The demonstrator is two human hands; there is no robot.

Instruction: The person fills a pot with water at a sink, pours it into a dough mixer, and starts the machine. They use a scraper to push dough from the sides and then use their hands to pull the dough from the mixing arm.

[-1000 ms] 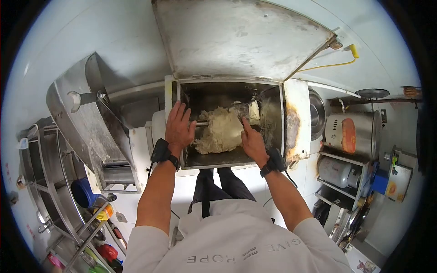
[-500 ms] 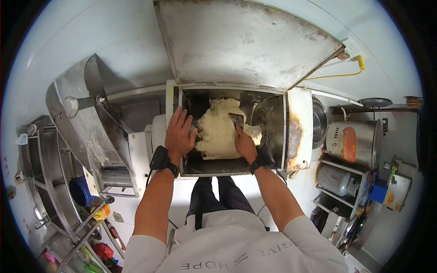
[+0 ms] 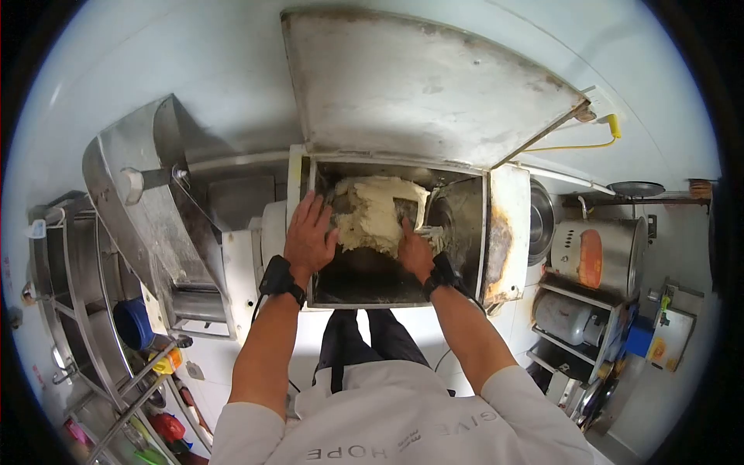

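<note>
1. Dough (image 3: 373, 217) is piled in the metal bin (image 3: 356, 280), about 10 o'clock from the right hand (image 3: 416, 252), no obvious long axis.
2. Scraper (image 3: 404, 208) is gripped there by curled fingers; that hand's nearer.
3. Left hand (image 3: 307, 239) is parked at the bin's 9 o'clock edge, fingers loosely spread, nothing gripped tbh.

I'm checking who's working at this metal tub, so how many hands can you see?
2. The left hand is at the left side of the tub; the right hand is inside it, at the dough. No others show.

1 head-worn camera looks forward and down.
</note>
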